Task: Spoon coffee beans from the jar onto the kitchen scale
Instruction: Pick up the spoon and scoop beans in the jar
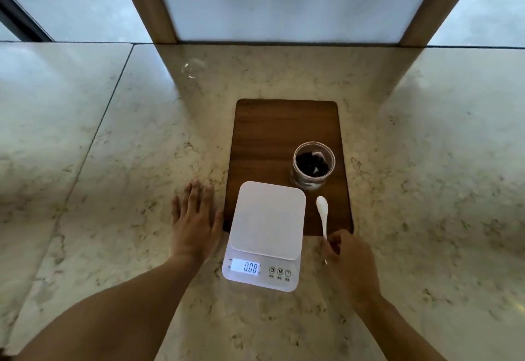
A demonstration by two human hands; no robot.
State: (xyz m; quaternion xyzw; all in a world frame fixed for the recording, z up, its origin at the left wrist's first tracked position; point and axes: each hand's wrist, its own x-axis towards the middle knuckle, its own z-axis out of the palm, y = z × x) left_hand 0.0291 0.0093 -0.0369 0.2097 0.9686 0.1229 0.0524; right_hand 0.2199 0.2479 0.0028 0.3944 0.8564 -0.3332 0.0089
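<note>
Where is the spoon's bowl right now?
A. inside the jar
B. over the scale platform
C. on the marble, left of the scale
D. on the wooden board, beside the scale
D: the right hand pinches the spoon by its handle, and the bowl lies on the board, right of the scale and just in front of the jar.

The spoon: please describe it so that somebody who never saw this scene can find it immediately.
Find the dark wooden board on the marble counter. At its near right part, between the white scale and the board's right edge, just in front of the jar of coffee beans, lies the spoon. It alone is thin and white, its handle held by the right hand.
</note>
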